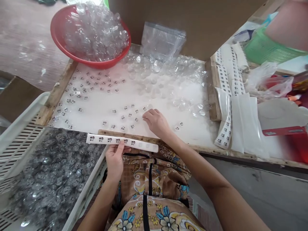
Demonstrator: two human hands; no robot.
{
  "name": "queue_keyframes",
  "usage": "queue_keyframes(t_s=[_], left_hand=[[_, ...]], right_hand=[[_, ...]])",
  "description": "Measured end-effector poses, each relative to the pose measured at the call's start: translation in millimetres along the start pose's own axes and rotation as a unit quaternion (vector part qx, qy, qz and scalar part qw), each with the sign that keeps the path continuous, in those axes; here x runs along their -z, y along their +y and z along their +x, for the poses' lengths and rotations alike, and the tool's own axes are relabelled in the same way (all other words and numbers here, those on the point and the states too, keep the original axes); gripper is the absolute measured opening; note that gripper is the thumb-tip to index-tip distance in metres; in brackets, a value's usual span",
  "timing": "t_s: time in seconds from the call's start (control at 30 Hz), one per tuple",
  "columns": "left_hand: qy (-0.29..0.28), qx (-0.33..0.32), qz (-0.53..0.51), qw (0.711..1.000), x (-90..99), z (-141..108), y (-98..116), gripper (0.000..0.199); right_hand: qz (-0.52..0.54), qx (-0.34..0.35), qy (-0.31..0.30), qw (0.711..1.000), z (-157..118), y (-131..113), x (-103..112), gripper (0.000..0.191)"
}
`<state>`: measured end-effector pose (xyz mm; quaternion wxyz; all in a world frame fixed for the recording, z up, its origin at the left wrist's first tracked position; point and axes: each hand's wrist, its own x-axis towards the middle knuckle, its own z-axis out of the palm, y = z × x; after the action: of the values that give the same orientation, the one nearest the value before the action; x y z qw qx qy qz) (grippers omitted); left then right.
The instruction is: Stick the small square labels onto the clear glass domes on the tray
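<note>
My left hand (115,158) grips a white strip of panda stickers (96,139) over the table's front edge, thumb on top. Several black panda prints show along its left part; the right end looks bare with faint round marks. On the white tabletop (101,102), my right hand (155,122) has its fingertips pinched together beside a panda sticker (144,108); whether anything is between them is hidden. Around it lie clear round pieces with panda prints (130,115), and farther back are clear plain discs (154,80).
A red basin (103,65) heaped with clear discs stands at the back left. A white crate (79,199) full of panda-printed pieces is at the lower left. Wooden rails (213,93) border the tabletop. Bundled sticker strips (225,128) and a green basket (271,48) lie right.
</note>
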<state>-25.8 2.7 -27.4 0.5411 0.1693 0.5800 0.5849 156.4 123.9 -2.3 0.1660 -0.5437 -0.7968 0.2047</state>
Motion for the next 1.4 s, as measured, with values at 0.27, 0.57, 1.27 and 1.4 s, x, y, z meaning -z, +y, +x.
queue_keyframes(t_s=[0.27,0.57,1.27,1.4], left_hand=[[-0.016,0.001,0.001,1.0,-1.5,-4,-1,0.03],[-0.035,-0.019,0.027,0.999,-4.6,-11,-4,0.029],[-0.01,-0.005,-0.004,1.0,-2.6,-6,-7,0.028],[-0.009,0.001,-0.003,1.0,-1.6,-5,-7,0.028]], right_hand=[[0.147,-0.095,-0.049,0.983,-23,-1,9,0.01],[0.196,0.017,-0.053,0.979,-58,-38,13,0.009],[0.24,-0.173,0.015,0.955,-36,3,8,0.007],[0.203,-0.173,0.009,0.964,-35,-1,4,0.005]])
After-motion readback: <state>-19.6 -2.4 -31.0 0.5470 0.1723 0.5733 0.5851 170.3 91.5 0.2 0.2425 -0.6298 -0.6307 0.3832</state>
